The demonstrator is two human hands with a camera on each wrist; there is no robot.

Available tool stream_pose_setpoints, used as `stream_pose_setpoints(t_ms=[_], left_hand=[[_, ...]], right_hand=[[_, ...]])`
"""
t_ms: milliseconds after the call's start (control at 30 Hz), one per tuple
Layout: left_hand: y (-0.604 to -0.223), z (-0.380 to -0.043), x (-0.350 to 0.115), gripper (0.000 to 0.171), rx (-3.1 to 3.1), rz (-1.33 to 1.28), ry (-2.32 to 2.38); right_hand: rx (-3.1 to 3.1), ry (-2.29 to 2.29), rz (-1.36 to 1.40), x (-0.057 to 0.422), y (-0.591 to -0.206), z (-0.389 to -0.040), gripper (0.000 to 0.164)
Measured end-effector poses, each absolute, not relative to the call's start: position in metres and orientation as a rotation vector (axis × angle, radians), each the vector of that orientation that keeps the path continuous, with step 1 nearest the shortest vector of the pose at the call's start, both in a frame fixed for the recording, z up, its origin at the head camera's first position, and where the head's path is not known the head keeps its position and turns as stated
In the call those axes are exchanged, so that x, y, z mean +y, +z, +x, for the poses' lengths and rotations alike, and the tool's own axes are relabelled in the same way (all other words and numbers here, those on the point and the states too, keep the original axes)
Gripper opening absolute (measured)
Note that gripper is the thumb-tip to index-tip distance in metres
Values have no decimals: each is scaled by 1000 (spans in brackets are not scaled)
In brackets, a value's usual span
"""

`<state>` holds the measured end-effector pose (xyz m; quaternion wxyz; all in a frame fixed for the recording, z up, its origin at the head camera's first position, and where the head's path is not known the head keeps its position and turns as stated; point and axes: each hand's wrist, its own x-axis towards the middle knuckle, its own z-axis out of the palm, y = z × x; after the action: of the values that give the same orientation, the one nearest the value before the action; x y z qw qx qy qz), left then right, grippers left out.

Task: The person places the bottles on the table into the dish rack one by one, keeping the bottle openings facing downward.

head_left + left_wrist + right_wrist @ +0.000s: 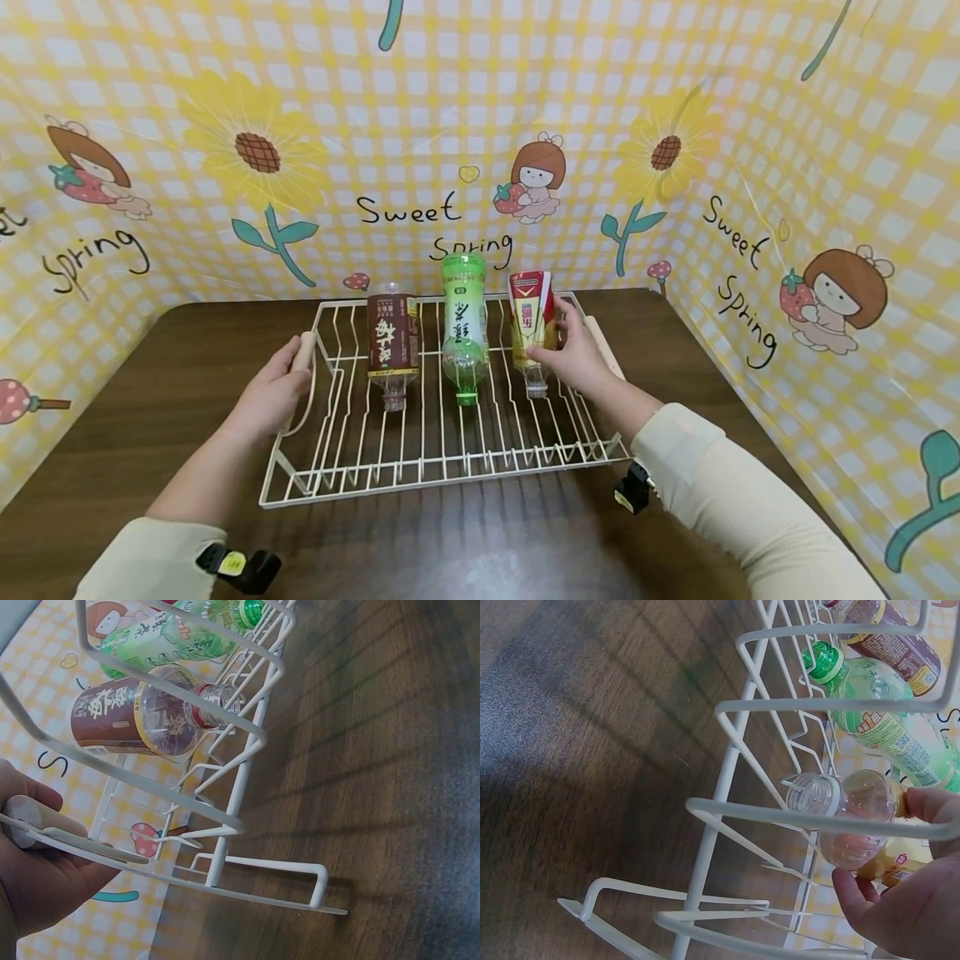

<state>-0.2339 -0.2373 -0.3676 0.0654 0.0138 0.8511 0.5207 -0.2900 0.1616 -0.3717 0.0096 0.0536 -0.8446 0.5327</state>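
Note:
A white wire dish rack (450, 482) stands on the table with three plastic bottles in it, necks pointing down toward its front. My left hand (270, 392) grips the pale round handle (303, 352) at the rack's left end. With thumb and fingers on either side, my right hand (581, 354) holds the red and yellow labelled bottle (531, 304) at the right. In the middle leans a green-capped, green labelled bottle (465, 312). Furthest left is a bottle with a dark brown label (392, 333). The right wrist view shows the held bottle's clear neck (814, 795) among the wires.
The rack's other handle (603, 346) sits just beyond my right hand. Dark wood table (120, 417) surrounds the rack. A yellow checked cloth (420, 100) with printed flowers and figures rises behind and at both sides.

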Motion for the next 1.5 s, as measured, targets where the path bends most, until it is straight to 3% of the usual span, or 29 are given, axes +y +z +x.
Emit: stream_pose_setpoints(t_ms=[1500], left_hand=[[-366, -233, -234, 67, 2542, 14, 1601]], right_hand=[[-2690, 1630, 114, 162, -372, -288, 93]])
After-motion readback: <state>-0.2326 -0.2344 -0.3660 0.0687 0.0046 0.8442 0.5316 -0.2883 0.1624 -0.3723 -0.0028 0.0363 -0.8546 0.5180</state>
